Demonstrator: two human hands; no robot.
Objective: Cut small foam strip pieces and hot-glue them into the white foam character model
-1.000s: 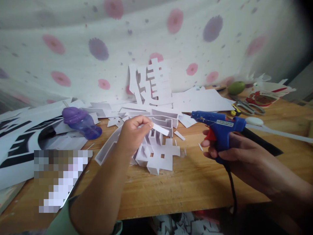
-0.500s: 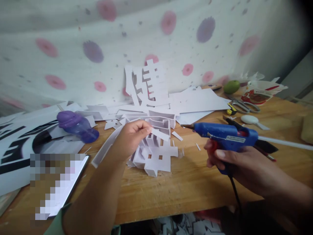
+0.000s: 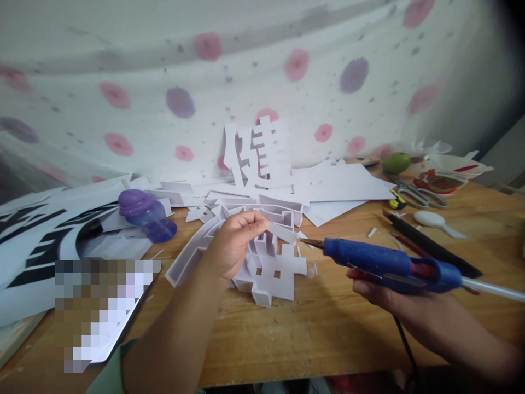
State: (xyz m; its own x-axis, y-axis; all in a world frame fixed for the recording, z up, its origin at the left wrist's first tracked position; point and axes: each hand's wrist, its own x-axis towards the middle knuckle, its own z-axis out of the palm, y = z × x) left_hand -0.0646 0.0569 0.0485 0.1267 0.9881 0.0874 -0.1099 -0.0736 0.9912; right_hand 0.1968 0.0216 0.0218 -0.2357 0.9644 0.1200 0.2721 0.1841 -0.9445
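Observation:
Between the thumb and fingers of my left hand (image 3: 238,243) is a small white strip of foam board or card (image 3: 283,233). My right hand (image 3: 406,306) is wrapped round a blue hot glue gun (image 3: 381,262) with a glue stick (image 3: 492,287) poking from its back. The nozzle tip is at the strip's right end, where a clear blob shows; whether it touches, I cannot tell. Under my left hand lies a white built-up character shape (image 3: 283,279) with upright side walls and small square holes. Some of it is hidden by the hand.
A purple bottle (image 3: 147,215), a pixelated tablet or phone (image 3: 110,323) and printed sheets (image 3: 41,246) lie left. Behind stand a cut-out character (image 3: 246,156) and white boards (image 3: 344,183). To the right are scissors (image 3: 422,195), a white spoon (image 3: 435,220), a tape measure (image 3: 397,200) and a green fruit (image 3: 396,162).
My right hand has brought the glue gun left and down, so its nozzle meets the strip's end. My left hand still holds the strip. The whole view has shifted slightly.

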